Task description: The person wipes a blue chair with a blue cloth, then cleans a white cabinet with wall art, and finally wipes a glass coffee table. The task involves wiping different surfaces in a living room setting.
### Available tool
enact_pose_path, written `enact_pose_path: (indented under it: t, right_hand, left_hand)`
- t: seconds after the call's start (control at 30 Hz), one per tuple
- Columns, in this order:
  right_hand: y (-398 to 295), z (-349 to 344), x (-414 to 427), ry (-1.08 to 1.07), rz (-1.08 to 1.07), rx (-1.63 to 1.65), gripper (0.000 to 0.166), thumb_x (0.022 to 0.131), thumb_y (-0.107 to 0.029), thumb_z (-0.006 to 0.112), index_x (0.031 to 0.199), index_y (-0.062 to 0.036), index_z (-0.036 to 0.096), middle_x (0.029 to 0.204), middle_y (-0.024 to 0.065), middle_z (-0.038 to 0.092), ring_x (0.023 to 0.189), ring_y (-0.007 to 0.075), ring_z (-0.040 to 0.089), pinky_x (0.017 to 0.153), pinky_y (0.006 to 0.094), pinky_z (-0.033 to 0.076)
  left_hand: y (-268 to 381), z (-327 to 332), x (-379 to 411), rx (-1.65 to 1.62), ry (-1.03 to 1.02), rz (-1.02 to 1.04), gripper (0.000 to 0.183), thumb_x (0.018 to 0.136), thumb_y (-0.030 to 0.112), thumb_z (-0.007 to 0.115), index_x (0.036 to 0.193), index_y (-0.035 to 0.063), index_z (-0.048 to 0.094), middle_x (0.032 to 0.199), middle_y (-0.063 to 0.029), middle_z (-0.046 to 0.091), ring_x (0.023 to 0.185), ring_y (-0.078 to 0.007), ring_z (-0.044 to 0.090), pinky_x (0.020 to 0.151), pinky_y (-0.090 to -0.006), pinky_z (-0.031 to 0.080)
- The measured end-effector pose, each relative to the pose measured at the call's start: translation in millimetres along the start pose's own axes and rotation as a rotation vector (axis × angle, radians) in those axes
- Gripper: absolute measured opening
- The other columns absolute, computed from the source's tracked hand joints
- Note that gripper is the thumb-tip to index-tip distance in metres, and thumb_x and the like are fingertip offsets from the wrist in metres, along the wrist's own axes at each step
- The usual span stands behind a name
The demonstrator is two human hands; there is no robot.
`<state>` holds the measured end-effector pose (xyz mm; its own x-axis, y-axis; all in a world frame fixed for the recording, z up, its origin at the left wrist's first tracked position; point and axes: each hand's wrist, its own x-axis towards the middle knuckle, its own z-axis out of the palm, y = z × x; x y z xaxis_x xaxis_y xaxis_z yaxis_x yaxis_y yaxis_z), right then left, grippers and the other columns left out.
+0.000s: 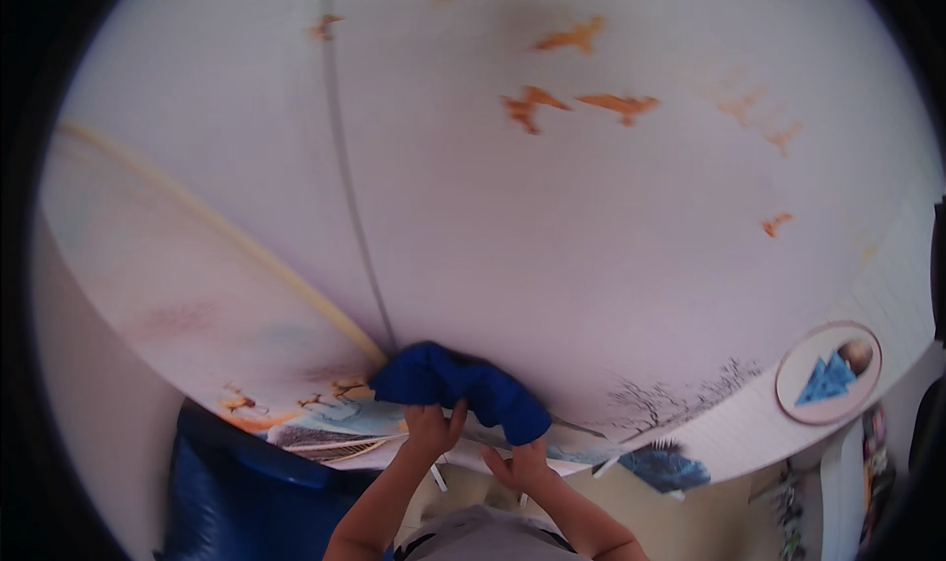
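Observation:
A crumpled blue cloth (pixel 465 384) is stretched between my two hands at the lower part of a large pale surface printed like a mural (pixel 473 228). My left hand (pixel 432 429) grips the cloth's lower edge near its middle, thumb on the right side. At the cloth's right end, my right hand (pixel 521 463) holds the drooping corner, and the fabric hides some of its fingers. Just above the cloth, a thin grey line (pixel 347 169) and a yellow curved band (pixel 259 251) run down to it. Orange printed birds (pixel 569 107) lie farther up.
A blue sofa (pixel 244 487), glossy like leather, stands at lower left. At right, a round picture (pixel 820 391) with blue triangles shows on the surface. Beige floor (pixel 709 517) lies below the printed edge, with blurred small items (pixel 791 517) at lower right.

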<state>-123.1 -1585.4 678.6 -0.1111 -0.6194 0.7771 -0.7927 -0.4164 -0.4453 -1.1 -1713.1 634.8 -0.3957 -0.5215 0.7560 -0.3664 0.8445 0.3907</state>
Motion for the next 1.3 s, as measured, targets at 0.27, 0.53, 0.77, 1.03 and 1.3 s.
enact_pose_path:
  t: [0.27,0.53,0.77,1.03,1.3]
  right_hand:
    - [-13,64,23,-0.173,0.049,0.241,0.049,0.080,-0.014,0.062,0.122,0.0065,0.047,0.122,0.0232,0.049,0.112,0.0407,0.046,0.096,0.0444,0.034]
    - [-35,136,68,-0.223,-0.076,0.639,0.044,0.085,-0.011,0.054,0.124,0.0072,0.045,0.123,0.0232,0.048,0.114,0.0365,0.046,0.099,0.0399,0.032]
    - [-61,144,112,0.021,-0.178,0.723,0.053,0.088,-0.014,0.048,0.130,0.0129,0.033,0.131,0.0243,0.040,0.119,0.0336,0.042,0.101,0.0411,0.030]
    - [-59,214,25,-0.178,-0.073,0.489,0.050,0.085,-0.014,0.051,0.128,0.0085,0.040,0.125,0.0241,0.045,0.116,0.0394,0.042,0.100,0.0439,0.027]
    - [-154,305,30,-0.184,-0.035,0.464,0.045,0.085,-0.011,0.052,0.125,0.0065,0.043,0.122,0.0222,0.047,0.108,0.0371,0.045,0.097,0.0431,0.030]
  left_hand:
    - [-50,-38,-38,0.311,0.107,-0.361,0.066,0.079,0.022,0.064,0.130,-0.0092,0.037,0.131,-0.0308,0.039,0.121,-0.0474,0.036,0.102,-0.0527,0.023]
    - [-66,-122,-25,0.481,0.257,-0.372,0.062,0.085,0.022,0.058,0.132,-0.0109,0.033,0.133,-0.0319,0.036,0.122,-0.0476,0.035,0.103,-0.0498,0.023]
    - [-41,-159,87,0.551,0.448,-0.137,0.065,0.080,0.028,0.061,0.129,-0.0077,0.039,0.128,-0.0309,0.041,0.116,-0.0480,0.040,0.100,-0.0533,0.027]
    - [-124,-154,-40,0.449,0.270,-0.141,0.053,0.077,0.027,0.065,0.118,-0.0028,0.051,0.117,-0.0260,0.051,0.109,-0.0447,0.047,0.094,-0.0521,0.033]
    - [-187,-239,-106,0.374,0.217,-0.313,0.056,0.079,0.025,0.063,0.123,-0.0040,0.047,0.124,-0.0250,0.048,0.116,-0.0435,0.044,0.100,-0.0509,0.029]
